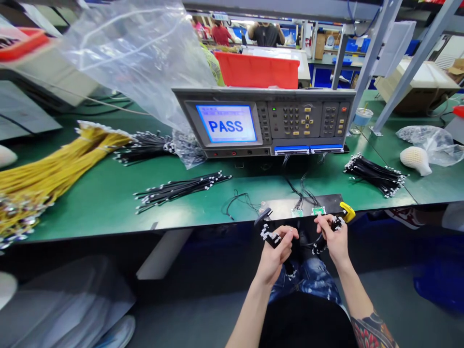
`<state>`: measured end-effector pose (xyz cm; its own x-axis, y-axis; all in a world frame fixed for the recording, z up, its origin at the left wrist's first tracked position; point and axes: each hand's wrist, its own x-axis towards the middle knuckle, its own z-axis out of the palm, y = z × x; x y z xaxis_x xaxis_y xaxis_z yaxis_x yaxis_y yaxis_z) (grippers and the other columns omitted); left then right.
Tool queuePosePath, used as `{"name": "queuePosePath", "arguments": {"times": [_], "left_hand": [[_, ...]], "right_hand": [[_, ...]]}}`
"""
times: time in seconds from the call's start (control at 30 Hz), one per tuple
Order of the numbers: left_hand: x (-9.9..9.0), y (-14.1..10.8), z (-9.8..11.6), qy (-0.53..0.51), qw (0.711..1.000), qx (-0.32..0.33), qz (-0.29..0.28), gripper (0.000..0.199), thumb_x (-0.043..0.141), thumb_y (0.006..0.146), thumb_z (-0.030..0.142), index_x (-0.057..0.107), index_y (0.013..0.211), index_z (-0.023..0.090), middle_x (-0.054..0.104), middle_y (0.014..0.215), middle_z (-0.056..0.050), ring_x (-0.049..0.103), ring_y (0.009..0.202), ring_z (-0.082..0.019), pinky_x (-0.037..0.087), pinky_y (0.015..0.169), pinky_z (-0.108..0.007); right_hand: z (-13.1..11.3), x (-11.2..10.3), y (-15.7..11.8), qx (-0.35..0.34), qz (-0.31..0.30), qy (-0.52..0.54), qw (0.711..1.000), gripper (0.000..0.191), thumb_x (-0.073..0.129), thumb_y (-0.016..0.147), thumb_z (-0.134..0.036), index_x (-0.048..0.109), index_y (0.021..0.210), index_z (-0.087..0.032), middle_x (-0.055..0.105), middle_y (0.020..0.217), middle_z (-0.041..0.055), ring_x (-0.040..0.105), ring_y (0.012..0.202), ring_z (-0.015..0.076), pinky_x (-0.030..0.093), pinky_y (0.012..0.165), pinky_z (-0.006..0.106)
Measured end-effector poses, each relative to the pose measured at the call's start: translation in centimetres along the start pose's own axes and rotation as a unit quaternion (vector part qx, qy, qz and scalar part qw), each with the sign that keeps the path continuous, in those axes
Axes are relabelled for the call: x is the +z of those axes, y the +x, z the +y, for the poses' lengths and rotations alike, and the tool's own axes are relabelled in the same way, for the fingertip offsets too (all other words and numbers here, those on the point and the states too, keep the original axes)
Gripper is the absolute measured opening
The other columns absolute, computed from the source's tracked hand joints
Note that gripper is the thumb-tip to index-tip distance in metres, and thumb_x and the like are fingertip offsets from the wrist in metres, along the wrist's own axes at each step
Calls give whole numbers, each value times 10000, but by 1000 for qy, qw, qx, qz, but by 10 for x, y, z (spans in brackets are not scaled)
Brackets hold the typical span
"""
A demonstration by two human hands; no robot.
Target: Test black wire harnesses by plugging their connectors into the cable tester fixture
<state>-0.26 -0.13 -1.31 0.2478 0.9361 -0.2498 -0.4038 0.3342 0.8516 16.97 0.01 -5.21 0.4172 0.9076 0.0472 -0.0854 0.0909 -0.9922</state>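
Black cables (273,240) are gripped by left hand (278,252) and right hand (334,236); white connectors (266,233) are best squared to green boards (319,210), unforced.

Worktop (103,205): passage and obstructions.
Bare green surface is opening between the yellow bundle (61,174) and the loose black cables (181,190); the gray instrument (264,121) is blocking the rear; wires (299,194) are spanning from it toward the front edge; a yellow fitting (348,212) is projecting beside the right hand (334,237).

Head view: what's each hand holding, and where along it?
Left hand: black cables with white connectors, near their upper ends. Right hand: similar black cables; exact grip spot hidden.
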Motion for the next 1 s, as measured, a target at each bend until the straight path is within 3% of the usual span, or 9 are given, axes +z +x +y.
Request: {"name": "queuePosePath", "arguments": {"times": [0.27, 0.43, 0.6, 0.7, 1.0], "left_hand": [[13, 6, -2, 25, 998, -23, -43, 552, 865, 734, 659, 751, 818, 125, 726, 658, -42, 190, 391, 5, 91, 400, -193], [18, 15, -9, 57, 998, 11, 14, 503, 867, 723, 619, 779, 789, 129, 726, 643, -37, 244, 387, -14, 131, 411, -213], [19, 24, -17, 113, 988, 78, 75, 371, 794, 815, 526, 806, 772, 158, 758, 664, -65, 569, 517, -132, 398, 504, -249], [18, 27, -21, 134, 981, 102, 101, 335, 774, 833, 495, 807, 757, 170, 776, 675, -78, 680, 633, -198, 507, 614, -297], [23, 27, -22, 123, 979, 89, 134, 328, 781, 834, 477, 772, 698, 178, 751, 627, -63, 673, 619, -204, 493, 594, -299]], "right_hand": [[-12, 8, 1, 36, 22, 41, 998, 373, 830, 778, -511, 741, 672, -165, 597, 499, -16, 401, 434, 94, 335, 468, 264], [-10, 12, -4, 31, 54, 43, 997, 379, 822, 792, -514, 758, 699, -152, 644, 541, 11, 339, 431, 82, 234, 432, 252], [-6, 7, -1, 47, 34, 53, 997, 428, 846, 762, -562, 774, 738, -141, 676, 567, 30, 313, 408, 67, 189, 406, 243], [-2, -1, 1, 62, 17, 55, 996, 483, 861, 736, -604, 791, 784, -129, 712, 607, 54, 311, 396, 61, 190, 393, 245], [-4, -13, -4, 45, 58, 60, 996, 441, 849, 781, -574, 779, 827, -141, 724, 642, 52, 275, 416, 51, 166, 410, 250]]}}
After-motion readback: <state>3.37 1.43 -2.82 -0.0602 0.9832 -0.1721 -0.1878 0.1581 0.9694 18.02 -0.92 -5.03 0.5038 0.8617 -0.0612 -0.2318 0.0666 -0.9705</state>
